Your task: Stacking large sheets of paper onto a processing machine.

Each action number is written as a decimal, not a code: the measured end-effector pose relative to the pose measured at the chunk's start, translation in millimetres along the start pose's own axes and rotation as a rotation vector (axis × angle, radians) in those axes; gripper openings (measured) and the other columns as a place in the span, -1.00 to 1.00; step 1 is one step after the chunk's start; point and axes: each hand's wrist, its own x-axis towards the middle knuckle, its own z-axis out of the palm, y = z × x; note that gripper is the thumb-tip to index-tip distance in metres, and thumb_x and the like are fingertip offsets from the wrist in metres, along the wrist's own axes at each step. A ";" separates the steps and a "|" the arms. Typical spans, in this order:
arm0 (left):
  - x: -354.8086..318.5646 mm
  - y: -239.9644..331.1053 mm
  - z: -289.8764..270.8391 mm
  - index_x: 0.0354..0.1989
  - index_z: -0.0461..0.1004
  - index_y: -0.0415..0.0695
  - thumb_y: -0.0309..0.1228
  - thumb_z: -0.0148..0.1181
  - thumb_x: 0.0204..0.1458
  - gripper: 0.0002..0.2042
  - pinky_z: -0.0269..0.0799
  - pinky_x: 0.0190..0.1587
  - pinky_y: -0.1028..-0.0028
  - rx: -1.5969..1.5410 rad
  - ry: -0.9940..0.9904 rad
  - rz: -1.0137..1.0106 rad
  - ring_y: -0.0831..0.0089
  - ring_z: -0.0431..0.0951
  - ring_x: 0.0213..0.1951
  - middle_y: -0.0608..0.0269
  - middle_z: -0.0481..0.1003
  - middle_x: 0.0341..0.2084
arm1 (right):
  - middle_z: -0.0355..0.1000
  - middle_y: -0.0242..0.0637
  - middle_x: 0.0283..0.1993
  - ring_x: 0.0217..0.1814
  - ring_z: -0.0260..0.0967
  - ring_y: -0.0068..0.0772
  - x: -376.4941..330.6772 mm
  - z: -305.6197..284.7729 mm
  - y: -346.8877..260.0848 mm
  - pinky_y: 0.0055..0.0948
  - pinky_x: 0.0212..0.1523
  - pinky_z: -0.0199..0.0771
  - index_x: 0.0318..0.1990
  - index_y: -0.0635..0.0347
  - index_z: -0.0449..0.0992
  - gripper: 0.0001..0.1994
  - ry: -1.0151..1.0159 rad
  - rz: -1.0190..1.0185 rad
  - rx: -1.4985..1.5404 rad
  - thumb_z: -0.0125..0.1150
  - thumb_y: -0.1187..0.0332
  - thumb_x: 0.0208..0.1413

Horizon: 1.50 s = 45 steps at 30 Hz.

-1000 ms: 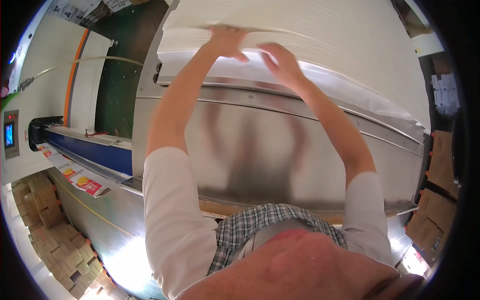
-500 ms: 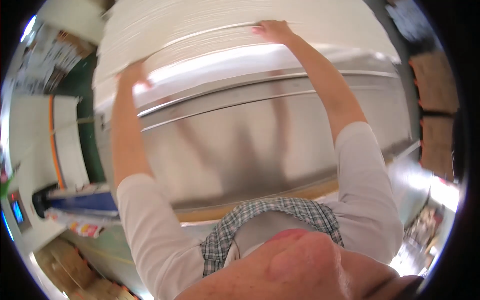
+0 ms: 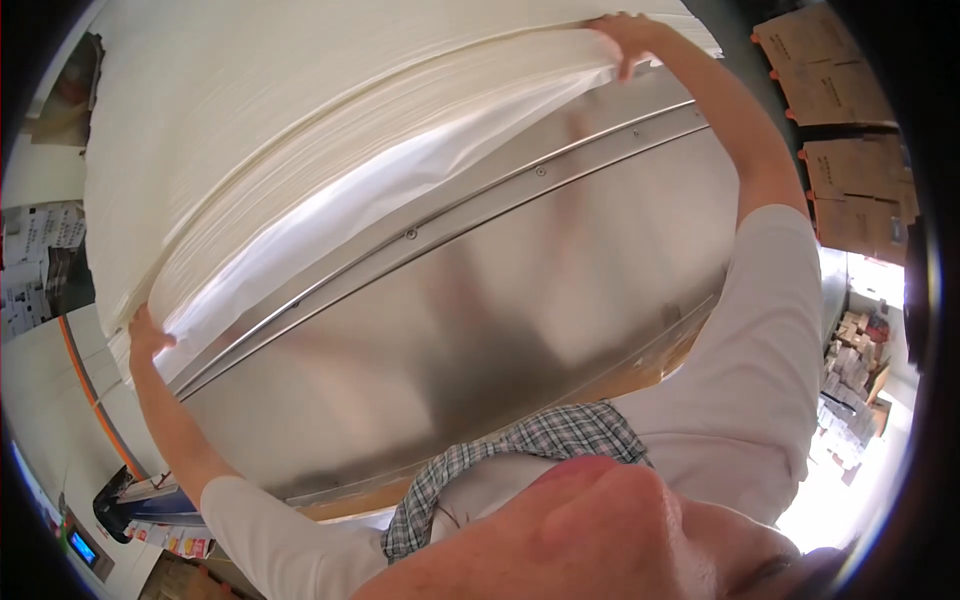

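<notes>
A broad, thick stack of thin cream sheets [image 3: 330, 70] lies across a metal table, its layered edge facing me and curving in the fisheye view. My left hand [image 3: 149, 334] is at the stack's left end, fingers curled at the edge and thumb standing away. At the far right end my right hand [image 3: 632, 38] has its fingers bent over the upper layers, thumb hanging below. A ridge in the upper layers runs between both hands. White sheeting [image 3: 330, 215] shows under the stack. The undersides of both grips are hidden.
The shiny metal table [image 3: 560, 270] has a screwed rail along it and a wooden lower edge. Cardboard boxes [image 3: 860, 170] stand at the right. A blue roll-like bar [image 3: 175, 500] and a small screen [image 3: 84, 546] are at lower left.
My hands have moved farther apart, the left down and outward, the right up and rightward. The view has turned, so the table edge now slants up to the right.
</notes>
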 end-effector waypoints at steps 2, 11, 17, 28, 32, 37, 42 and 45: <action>5.1 -24.5 14.0 0.16 0.03 -0.09 -0.52 0.32 -0.60 -0.07 0.07 0.18 0.22 0.001 0.030 0.028 0.07 0.15 0.13 0.03 0.19 0.07 | 0.19 -0.31 0.13 0.22 0.06 -0.14 0.5 6.8 32.9 0.04 0.11 0.11 0.17 -0.12 0.11 -0.06 0.010 0.070 -0.083 0.44 0.37 -0.55; 27.6 -77.1 66.7 0.11 0.13 -0.06 -0.58 0.26 -0.59 -0.16 0.07 0.15 0.22 -0.212 0.282 0.172 0.04 0.18 0.10 0.03 0.22 0.06 | 0.10 -0.14 0.18 0.24 -0.01 -0.05 -9.2 49.5 52.5 -0.15 0.23 0.00 0.10 -0.03 0.26 -0.28 0.346 0.287 0.345 0.37 0.40 -0.38; 29.2 -57.6 62.9 0.05 0.25 -0.11 -0.56 0.28 -0.53 -0.26 0.07 0.17 0.26 -0.285 0.453 0.158 0.07 0.18 0.12 0.01 0.24 0.05 | 0.24 -0.11 0.01 0.12 0.09 -0.03 -21.8 63.0 78.1 -0.14 0.09 0.13 -0.07 0.04 0.40 -0.48 0.528 0.353 0.256 0.33 0.35 -0.34; -68.4 -133.1 0.4 0.05 0.23 -0.17 -0.55 0.29 -0.41 -0.32 0.12 0.14 0.25 -0.270 0.806 0.236 0.07 0.23 0.09 -0.01 0.26 0.04 | 0.22 -0.23 0.08 0.20 0.07 -0.10 -104.3 103.9 169.0 -0.12 0.14 0.12 0.07 -0.03 0.22 -0.30 0.988 0.199 0.123 0.23 0.54 -0.40; -144.1 -141.5 14.2 0.03 0.27 -0.17 -0.47 0.32 -0.38 -0.35 0.07 0.15 0.20 -0.226 0.856 0.313 0.05 0.21 0.10 -0.02 0.25 0.05 | 0.24 -0.10 0.06 0.21 0.06 -0.06 -166.2 151.7 177.5 -0.21 0.18 0.07 0.01 0.11 0.29 -0.45 1.061 0.057 0.057 0.15 0.55 -0.30; -245.1 -104.3 53.6 0.01 0.30 -0.03 -0.39 0.25 -0.29 -0.44 0.03 0.15 0.19 -0.225 0.746 0.212 0.05 0.18 0.10 0.01 0.23 0.07 | 0.13 -0.07 0.16 0.25 0.00 -0.06 -240.8 230.3 140.7 -0.20 0.20 0.05 0.10 0.03 0.22 -0.46 0.848 0.186 0.100 0.12 0.46 -0.13; -326.1 -89.9 117.4 -0.03 0.34 0.06 -0.37 0.21 -0.27 -0.51 -0.04 0.18 0.14 -0.252 0.682 0.130 0.10 0.17 0.11 0.05 0.25 0.04 | -0.03 -0.12 0.26 0.31 -0.12 -0.11 -300.9 283.8 83.4 -0.11 0.23 -0.10 0.13 -0.04 0.19 -0.42 0.696 0.227 0.155 0.19 0.34 -0.14; -349.9 -92.2 167.5 -0.04 0.34 0.08 -0.38 0.20 -0.26 -0.52 -0.08 0.20 0.13 -0.250 0.561 0.100 0.13 0.16 0.13 0.06 0.25 0.03 | -0.04 -0.12 0.26 0.31 -0.12 -0.09 -309.8 314.0 42.7 -0.11 0.23 -0.11 0.11 -0.06 0.20 -0.43 0.596 0.224 0.205 0.21 0.35 -0.15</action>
